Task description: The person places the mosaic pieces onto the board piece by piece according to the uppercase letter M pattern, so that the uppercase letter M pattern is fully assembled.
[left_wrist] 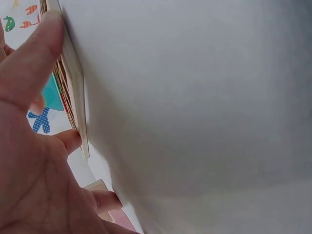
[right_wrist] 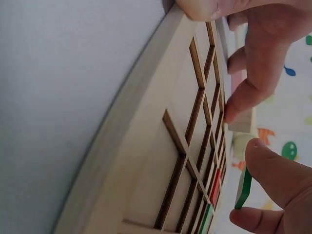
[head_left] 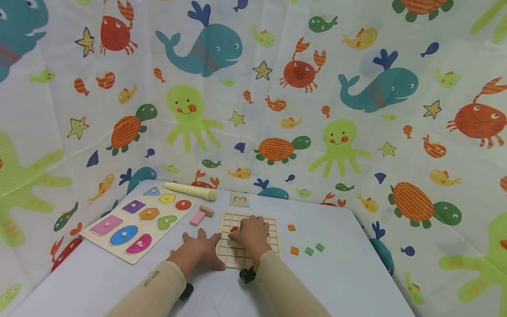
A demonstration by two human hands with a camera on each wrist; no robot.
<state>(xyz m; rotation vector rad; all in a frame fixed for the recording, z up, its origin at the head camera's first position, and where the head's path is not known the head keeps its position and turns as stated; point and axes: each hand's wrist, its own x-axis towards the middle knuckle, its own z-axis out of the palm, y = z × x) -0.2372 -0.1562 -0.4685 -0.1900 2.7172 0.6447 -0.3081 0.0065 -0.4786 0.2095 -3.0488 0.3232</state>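
My right hand [head_left: 251,232] reaches over a wooden grid board [head_left: 231,259]. Between its thumb and a finger it pinches a small green square tile [right_wrist: 243,189], tilted on edge above the board. A red tile [right_wrist: 215,187] and another green tile [right_wrist: 205,219] sit in cells of the grid. My left hand [head_left: 200,248] is spread at the board's near left corner. Its thumb [left_wrist: 41,51] rests against the frame, and a fingertip [left_wrist: 73,140] touches the edge farther along. Part of the grid is hidden under my right hand.
Loose orange tiles [head_left: 295,250] and green tiles [head_left: 309,251] lie right of the board. To the left is a shape puzzle board [head_left: 132,257] with knobbed pieces. Pink [head_left: 197,218] and brown [head_left: 207,211] blocks, a pale yellow microphone-shaped object [head_left: 192,190] and a small slotted piece [head_left: 239,199] lie farther back.
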